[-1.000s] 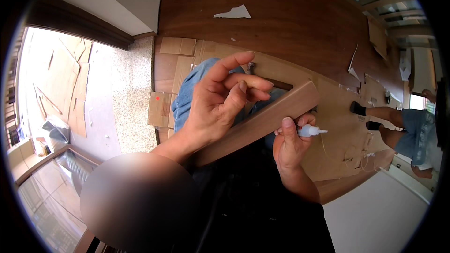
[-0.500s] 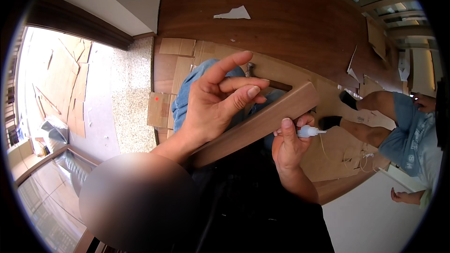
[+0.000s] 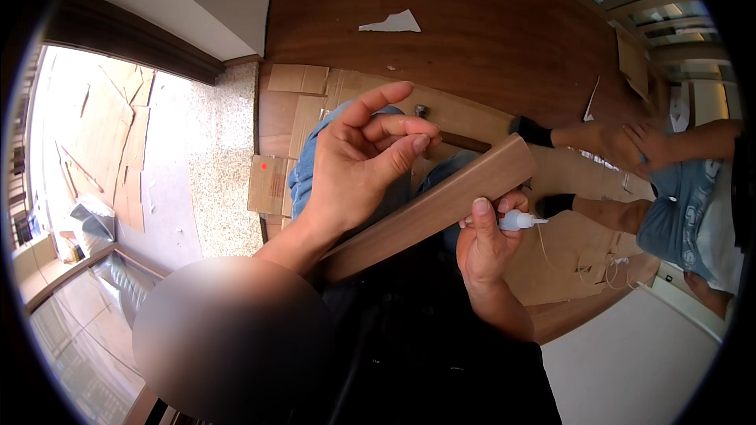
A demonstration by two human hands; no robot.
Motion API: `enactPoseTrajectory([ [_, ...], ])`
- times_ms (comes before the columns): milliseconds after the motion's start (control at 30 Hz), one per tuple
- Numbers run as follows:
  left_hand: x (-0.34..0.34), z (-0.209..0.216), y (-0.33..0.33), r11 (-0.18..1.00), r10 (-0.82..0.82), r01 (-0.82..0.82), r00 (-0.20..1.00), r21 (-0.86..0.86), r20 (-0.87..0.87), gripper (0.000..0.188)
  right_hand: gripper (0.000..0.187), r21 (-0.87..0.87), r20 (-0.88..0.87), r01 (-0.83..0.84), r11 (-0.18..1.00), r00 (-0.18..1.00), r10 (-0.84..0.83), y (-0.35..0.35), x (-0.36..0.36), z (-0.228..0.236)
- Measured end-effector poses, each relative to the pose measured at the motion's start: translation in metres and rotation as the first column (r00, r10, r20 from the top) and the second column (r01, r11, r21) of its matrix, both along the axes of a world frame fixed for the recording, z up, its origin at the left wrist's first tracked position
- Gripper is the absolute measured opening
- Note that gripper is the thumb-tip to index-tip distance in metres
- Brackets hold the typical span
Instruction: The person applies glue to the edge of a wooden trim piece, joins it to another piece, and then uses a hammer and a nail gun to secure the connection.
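Head view: right hand (image 3: 486,258) grasps white nozzle bottle (image 3: 516,221) against wooden board (image 3: 441,206), which slants across blue jeans (image 3: 304,177); left hand (image 3: 353,161) raised, thumb near fingertips, cannot tell if pinching anything.

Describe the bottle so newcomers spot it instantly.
Find the long brown board slanting across the middle. Near its upper end, the right hand holds the bottle: small, pale, translucent, its thin nozzle setting it apart from the plain board.

We see a dark brown wood floor (image 3: 488,39) partly covered by flattened cardboard (image 3: 543,275), a speckled strip (image 3: 227,149) along its left edge, a pale wall (image 3: 216,0), and bright light (image 3: 169,102) at left beneath a dark beam (image 3: 130,39).
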State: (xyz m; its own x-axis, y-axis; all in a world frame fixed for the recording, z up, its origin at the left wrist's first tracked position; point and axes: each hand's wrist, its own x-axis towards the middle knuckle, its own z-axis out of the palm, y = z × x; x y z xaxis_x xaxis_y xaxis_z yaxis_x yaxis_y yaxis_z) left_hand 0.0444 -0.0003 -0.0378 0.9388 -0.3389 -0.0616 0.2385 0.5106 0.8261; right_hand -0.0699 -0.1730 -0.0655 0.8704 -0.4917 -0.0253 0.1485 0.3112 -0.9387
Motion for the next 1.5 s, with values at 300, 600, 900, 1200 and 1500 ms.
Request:
enactPoseTrajectory([
  [300,0.004,-0.007,-0.001,1.000,0.007,-0.007,1.000,-0.014,-0.007,0.051,0.035,0.013,0.001,0.006,1.000,1.000,-0.006,0.001,0.002,0.002],
  [600,0.007,-0.011,0.000,0.998,0.004,-0.006,0.999,-0.063,-0.034,0.051,0.037,0.076,0.031,-0.010,0.997,1.000,0.007,-0.003,0.001,-0.005],
  [900,0.008,-0.012,-0.003,1.000,-0.007,0.007,1.000,-0.002,-0.028,0.052,0.037,0.108,0.054,-0.001,0.994,0.999,-0.004,-0.002,0.001,-0.003],
  [1200,-0.014,0.015,0.001,0.755,-0.437,0.114,0.822,0.646,0.366,0.070,0.038,-0.006,0.003,-0.034,0.999,0.999,0.034,0.000,0.010,0.005],
  [1500,-0.039,0.020,-0.009,0.625,-0.444,-0.038,0.805,0.780,0.395,0.094,0.032,0.098,0.062,-0.058,0.993,0.997,0.052,0.000,0.012,0.016],
])
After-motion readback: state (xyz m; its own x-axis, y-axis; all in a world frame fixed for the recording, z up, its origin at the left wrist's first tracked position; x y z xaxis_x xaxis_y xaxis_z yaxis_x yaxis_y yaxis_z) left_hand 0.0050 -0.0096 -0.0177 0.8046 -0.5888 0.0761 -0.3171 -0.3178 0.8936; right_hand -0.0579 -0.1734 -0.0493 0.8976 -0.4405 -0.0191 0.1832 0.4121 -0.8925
